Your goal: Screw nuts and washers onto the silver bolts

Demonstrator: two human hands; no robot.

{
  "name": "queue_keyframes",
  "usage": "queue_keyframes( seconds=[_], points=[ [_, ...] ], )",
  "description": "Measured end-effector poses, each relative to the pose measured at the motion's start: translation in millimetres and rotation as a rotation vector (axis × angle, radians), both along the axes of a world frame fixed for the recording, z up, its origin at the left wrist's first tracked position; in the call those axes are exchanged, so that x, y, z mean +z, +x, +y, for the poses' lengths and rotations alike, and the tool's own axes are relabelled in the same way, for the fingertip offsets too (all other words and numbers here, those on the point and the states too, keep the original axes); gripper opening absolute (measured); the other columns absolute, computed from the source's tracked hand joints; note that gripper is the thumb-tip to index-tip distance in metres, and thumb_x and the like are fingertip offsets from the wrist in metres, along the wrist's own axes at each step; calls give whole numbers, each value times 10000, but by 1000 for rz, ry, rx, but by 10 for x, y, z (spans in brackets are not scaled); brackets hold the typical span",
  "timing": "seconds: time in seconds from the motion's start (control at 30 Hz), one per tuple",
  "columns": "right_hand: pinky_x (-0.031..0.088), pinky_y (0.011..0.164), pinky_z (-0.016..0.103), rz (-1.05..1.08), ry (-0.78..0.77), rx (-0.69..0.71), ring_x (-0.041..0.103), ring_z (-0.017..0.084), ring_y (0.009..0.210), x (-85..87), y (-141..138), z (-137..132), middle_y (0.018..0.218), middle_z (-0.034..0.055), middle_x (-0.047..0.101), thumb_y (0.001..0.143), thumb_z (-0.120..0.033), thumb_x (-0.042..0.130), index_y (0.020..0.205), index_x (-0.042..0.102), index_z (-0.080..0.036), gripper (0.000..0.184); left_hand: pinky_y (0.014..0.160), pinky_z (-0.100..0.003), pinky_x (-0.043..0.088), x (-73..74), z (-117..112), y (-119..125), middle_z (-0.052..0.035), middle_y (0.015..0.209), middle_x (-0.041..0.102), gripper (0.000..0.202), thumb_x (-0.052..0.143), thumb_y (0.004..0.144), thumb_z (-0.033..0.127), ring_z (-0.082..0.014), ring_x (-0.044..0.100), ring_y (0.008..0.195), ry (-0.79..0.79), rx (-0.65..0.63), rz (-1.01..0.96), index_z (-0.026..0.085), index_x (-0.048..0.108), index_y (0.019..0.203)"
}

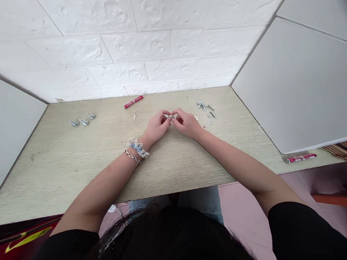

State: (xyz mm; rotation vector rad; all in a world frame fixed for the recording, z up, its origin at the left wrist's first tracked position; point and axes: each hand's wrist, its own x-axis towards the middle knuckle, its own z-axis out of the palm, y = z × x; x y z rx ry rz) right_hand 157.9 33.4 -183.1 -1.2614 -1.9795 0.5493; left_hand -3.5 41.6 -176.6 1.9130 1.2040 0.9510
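— White brick-patterned wall (152,48) backed a pale wood-grain tabletop (173,165). Where were the person's hands?

— Together near the middle, fingertips almost meeting. The left hand (157,127) and the right hand (187,123) both pinched a small metal piece (169,117), held just above the surface.

— What kind of piece?

— Too small and too covered by fingers to tell. A scrunchie (138,147) and a chain bracelet (132,157) circled the left wrist.

— And around them?

— Three bolts (84,122) lay at the person's left, well apart from the hands. Nearer, beyond the right hand, loose bolts and nuts (204,106) were scattered, with a thin washer (210,122) beside them.

— Anything red?

— One red tube (133,102) lay toward the wall; a second red-and-silver tube (300,158) lay near the front edge at far right.
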Motion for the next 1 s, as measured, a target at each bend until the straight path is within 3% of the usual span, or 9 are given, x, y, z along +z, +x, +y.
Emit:
queue_keyframes(
  seconds=[0.37,1.0],
  points=[
    [350,612,246,-16,-17,18,500,137,620,-13,8,30,692,11,593,861,-323,412,933,597,-183,243,568,-238,374,-1,9,-3,29,631,563,166,487,832,248,-106,507,569,-12,-16,24,183,550,971],
    [340,576,223,-35,4,34,441,101,537,-13,1,14,596,-33,508,802,-299,479,937,562,-177,200,594,-236,379,1,17,-6,14,693,592,188,467,847,251,-106,514,622,-25,-7,43,174,558,992]
  ],
)
